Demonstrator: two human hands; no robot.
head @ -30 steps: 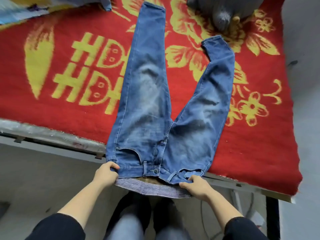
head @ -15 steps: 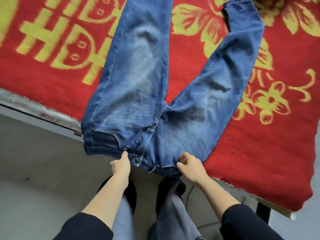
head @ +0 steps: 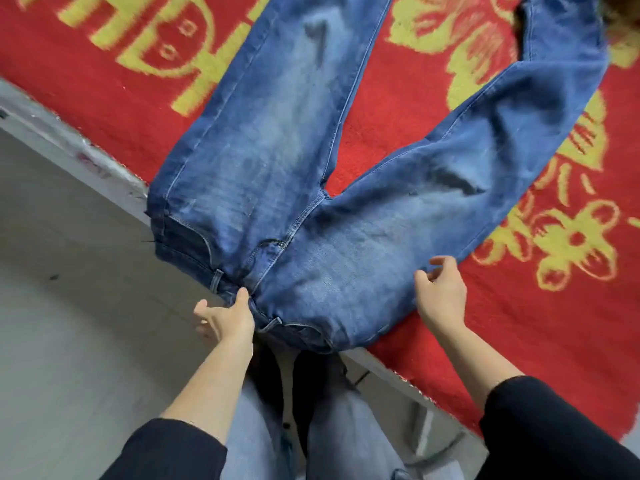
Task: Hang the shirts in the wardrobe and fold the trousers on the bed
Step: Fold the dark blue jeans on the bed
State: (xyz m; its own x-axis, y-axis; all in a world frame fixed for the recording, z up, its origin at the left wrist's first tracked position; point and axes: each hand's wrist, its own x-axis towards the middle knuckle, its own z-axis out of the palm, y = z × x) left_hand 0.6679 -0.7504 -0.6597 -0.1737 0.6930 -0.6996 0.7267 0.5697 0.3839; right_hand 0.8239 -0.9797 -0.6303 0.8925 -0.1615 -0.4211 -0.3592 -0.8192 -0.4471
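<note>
Jeans (head: 294, 202) flat on bed (head: 519, 341), waistband (head: 194, 258) toward you, legs running away. Your left hand (head: 225, 317) touches waistband, fingers spread; right hand (head: 441, 296) beside hip edge, fingers loosely curled, empty.

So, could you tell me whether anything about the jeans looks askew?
Yes: the jeans lie crooked, with the legs splayed in a V. One leg is kinked sideways and creased, and the waistband overhangs the bed edge.
</note>
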